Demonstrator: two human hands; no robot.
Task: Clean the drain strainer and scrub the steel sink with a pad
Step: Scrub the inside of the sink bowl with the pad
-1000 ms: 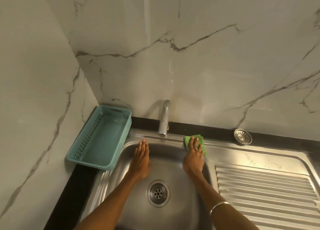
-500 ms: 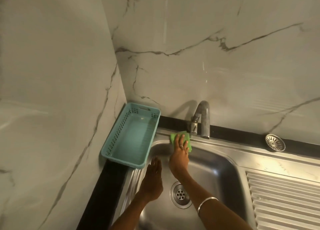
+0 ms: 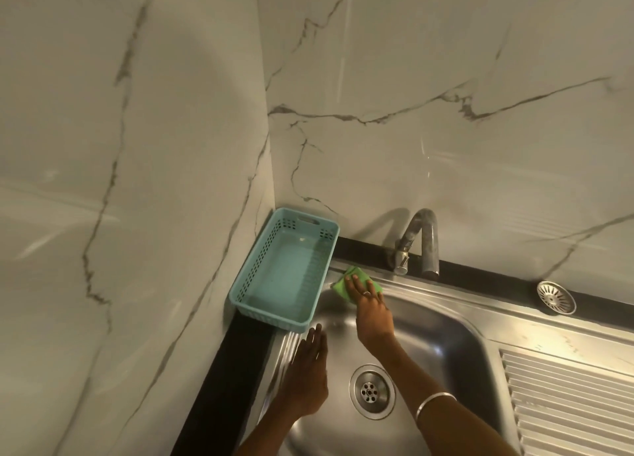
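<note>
1. I am pressing the green pad (image 3: 356, 286) flat on the steel sink's (image 3: 446, 339) back left rim, under my right hand's (image 3: 372, 310) spread fingers.
2. I am bracing my left hand (image 3: 308, 373), fingers straight, on the basin's left wall.
3. I am judging short, firm strokes best, clear of the blue basket (image 3: 284, 270).
4. The drain strainer (image 3: 555, 297) is lying on the table ledge, well apart.

Pad moved along the sink rim

The right hand (image 3: 372, 306) has slid the green pad (image 3: 343, 281) from right of the tap (image 3: 420, 239) to its left, near the basket (image 3: 240, 294); the left hand (image 3: 308, 373) shifted to the sink's (image 3: 446, 346) left wall.
</note>
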